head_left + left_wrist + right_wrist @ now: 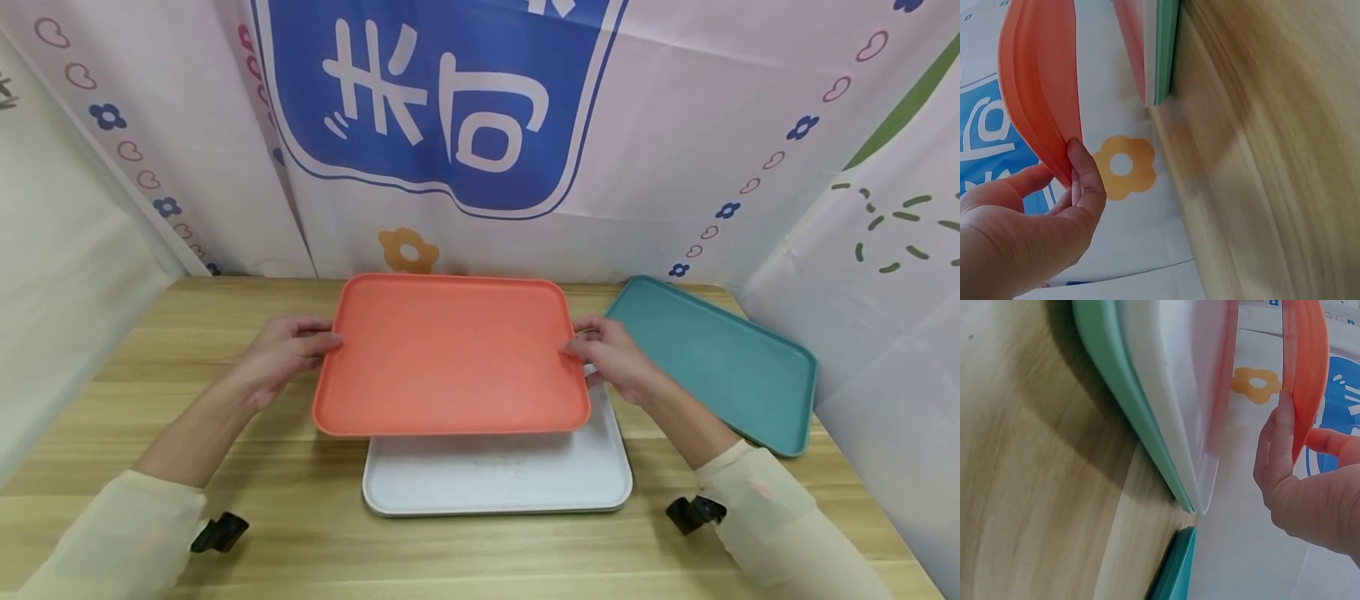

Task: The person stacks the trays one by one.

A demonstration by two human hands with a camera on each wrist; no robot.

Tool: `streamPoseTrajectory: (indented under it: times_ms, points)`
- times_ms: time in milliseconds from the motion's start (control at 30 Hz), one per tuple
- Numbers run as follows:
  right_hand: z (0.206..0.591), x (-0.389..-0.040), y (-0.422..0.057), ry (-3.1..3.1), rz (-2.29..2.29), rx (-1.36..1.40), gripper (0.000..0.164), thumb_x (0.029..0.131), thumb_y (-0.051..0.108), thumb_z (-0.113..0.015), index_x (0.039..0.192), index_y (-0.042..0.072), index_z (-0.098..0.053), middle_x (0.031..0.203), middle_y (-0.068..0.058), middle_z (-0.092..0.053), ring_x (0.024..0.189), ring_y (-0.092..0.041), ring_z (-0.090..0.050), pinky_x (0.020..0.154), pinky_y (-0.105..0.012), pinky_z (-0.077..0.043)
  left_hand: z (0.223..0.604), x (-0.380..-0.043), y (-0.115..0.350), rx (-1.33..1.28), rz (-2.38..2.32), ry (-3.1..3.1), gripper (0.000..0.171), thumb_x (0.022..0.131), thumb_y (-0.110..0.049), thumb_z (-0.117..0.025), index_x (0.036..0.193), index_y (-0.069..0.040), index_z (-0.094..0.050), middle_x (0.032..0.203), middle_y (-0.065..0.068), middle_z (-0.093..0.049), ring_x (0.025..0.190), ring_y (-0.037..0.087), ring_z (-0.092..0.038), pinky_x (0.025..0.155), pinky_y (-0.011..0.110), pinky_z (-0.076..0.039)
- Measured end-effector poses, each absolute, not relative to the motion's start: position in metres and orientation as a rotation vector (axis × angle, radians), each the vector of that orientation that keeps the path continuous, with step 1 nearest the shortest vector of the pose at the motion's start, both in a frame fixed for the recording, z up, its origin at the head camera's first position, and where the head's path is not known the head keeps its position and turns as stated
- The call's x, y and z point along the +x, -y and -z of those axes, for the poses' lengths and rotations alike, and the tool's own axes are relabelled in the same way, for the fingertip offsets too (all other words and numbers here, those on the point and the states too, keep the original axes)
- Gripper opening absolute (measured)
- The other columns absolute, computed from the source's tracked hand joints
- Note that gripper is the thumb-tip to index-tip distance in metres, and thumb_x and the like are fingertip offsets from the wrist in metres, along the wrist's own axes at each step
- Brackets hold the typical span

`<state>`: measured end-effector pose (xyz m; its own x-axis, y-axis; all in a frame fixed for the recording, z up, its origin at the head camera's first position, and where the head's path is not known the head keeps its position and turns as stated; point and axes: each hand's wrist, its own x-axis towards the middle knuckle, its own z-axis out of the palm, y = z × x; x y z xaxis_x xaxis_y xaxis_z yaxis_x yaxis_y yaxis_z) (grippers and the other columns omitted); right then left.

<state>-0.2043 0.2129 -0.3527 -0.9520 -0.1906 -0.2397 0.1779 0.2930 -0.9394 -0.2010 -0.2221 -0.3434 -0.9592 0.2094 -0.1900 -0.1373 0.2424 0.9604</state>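
An orange-red rectangular tray (452, 354) is held up over a white tray (498, 475), overlapping its far part in the head view. My left hand (294, 350) grips the orange tray's left edge, thumb on top and fingers beneath. At the opposite edge my right hand (611, 354) pinches it the same way. Both wrist views show a gap between the lifted orange tray and the stack below. Under the white tray lies a light green tray (1132, 415), its edge showing in both wrist views.
A teal tray (720, 358) lies tilted at the table's right, close to the right forearm. The wooden table (285, 533) meets a printed cloth backdrop (652, 167) at the back, with cloth walls on both sides.
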Motion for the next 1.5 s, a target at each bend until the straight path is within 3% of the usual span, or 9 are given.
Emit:
streamPoseTrajectory:
  times_ms: [500, 967, 1500]
  points:
    - [0.355, -0.197, -0.226, -2.254, 1.704, -0.008, 0.04, 0.101, 0.007, -0.059, 0.136, -0.01, -0.047, 0.098, -0.008, -0.063, 0.08, -0.013, -0.067, 0.063, -0.033, -0.063, 0.352, -0.194, 0.207, 0.09, -1.795, -2.22, 0.047, 0.102, -0.002, -0.059, 0.139, 0.024, -0.043, 0.096, -0.007, -0.068, 0.084, 0.003, -0.066, 0.078, 0.023, -0.06]
    - [0.359, -0.193, -0.236, -2.272, 1.662, 0.023, 0.035, 0.101, 0.01, -0.062, 0.129, -0.008, -0.05, 0.093, -0.003, -0.064, 0.078, -0.013, -0.064, 0.06, -0.034, -0.062, 0.356, -0.189, 0.199, 0.09, -1.789, -2.154, 0.057, 0.103, -0.003, -0.059, 0.146, 0.022, -0.032, 0.097, -0.002, -0.07, 0.082, 0.007, -0.068, 0.074, 0.027, -0.061]
    - [0.363, -0.19, -0.242, -2.303, 1.594, 0.056, 0.036, 0.101, 0.012, -0.062, 0.129, -0.008, -0.051, 0.095, -0.004, -0.065, 0.079, -0.013, -0.065, 0.064, -0.034, -0.063, 0.358, -0.183, 0.191, 0.106, -1.788, -2.12, 0.051, 0.102, 0.0, -0.058, 0.143, 0.02, -0.037, 0.098, 0.002, -0.069, 0.084, 0.01, -0.068, 0.074, 0.028, -0.062]
